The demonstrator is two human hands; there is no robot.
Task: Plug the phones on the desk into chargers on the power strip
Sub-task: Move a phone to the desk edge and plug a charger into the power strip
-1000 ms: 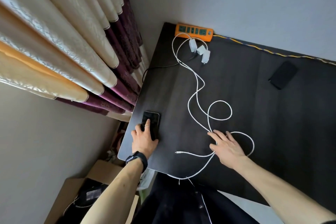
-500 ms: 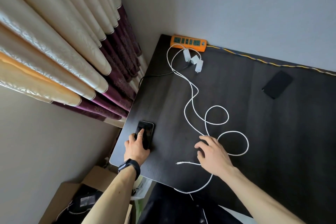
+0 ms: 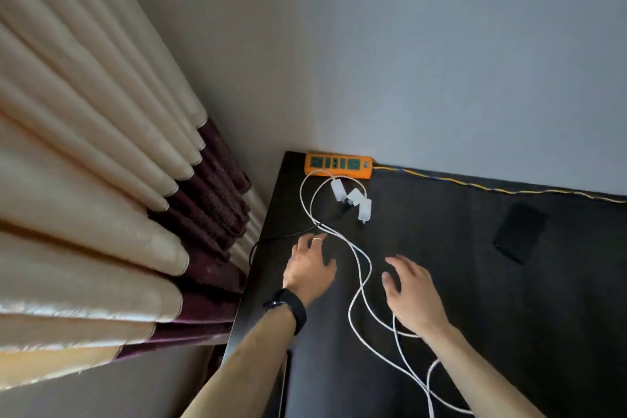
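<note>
Phone (image 3: 519, 232): dark, flat on the desk (image 3: 441, 234), right side of frame, well apart from both hands. Orange power strip (image 3: 337, 164) sits at the desk's back corner against the wall, upper centre. White chargers (image 3: 353, 200) lie just below it on the desk, not in the sockets. White cables (image 3: 359, 268) loop down from them between the hands to the bottom edge. Left hand (image 3: 310, 268): fingers straight and spread, gripping nothing, fingertips beside the cables; can't tell if it touches the desk. Right hand (image 3: 410, 295): fingers relaxed, holding nothing, one cable passing under its wrist.
</note>
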